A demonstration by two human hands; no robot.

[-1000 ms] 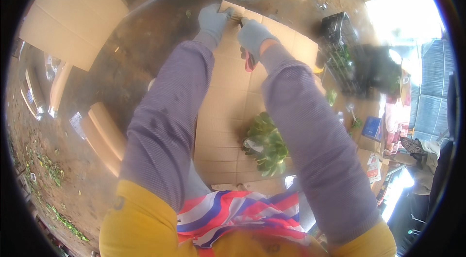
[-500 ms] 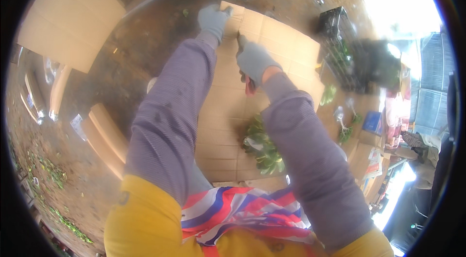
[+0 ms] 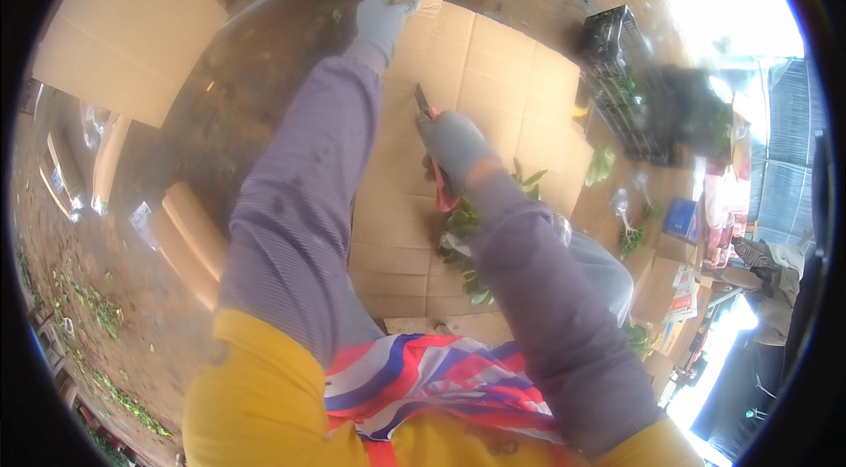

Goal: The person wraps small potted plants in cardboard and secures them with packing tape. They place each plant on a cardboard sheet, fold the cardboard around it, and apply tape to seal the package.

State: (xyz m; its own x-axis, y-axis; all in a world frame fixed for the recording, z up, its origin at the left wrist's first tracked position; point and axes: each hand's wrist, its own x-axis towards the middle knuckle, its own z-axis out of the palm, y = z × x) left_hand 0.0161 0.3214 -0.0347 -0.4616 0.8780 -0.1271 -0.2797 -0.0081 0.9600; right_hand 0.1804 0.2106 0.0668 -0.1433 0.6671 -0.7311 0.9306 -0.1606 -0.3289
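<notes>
A large flat cardboard sheet (image 3: 507,70) lies in front of me, creased by fold lines. My left hand (image 3: 382,22), in a grey glove, is closed on its far left corner. Above the middle of the sheet my right hand (image 3: 458,148), gloved too, grips red-handled pruning shears (image 3: 423,102). Their dark blade points away from me over the cardboard, apart from my left hand. A bunch of green leafy stems (image 3: 461,227) rests on the near part of the sheet, partly hidden by my right forearm.
Another cardboard sheet (image 3: 132,26) stands at the far left, with folded cardboard pieces (image 3: 189,233) nearer me. To the right are a black plastic crate (image 3: 612,70), loose plants (image 3: 630,238) and a blue box (image 3: 680,218). Leaf scraps (image 3: 92,308) litter the floor at the left.
My right hand has drawn back toward me with the shears, away from the left hand. The left hand and the sheet's far corner have shifted slightly farther away.
</notes>
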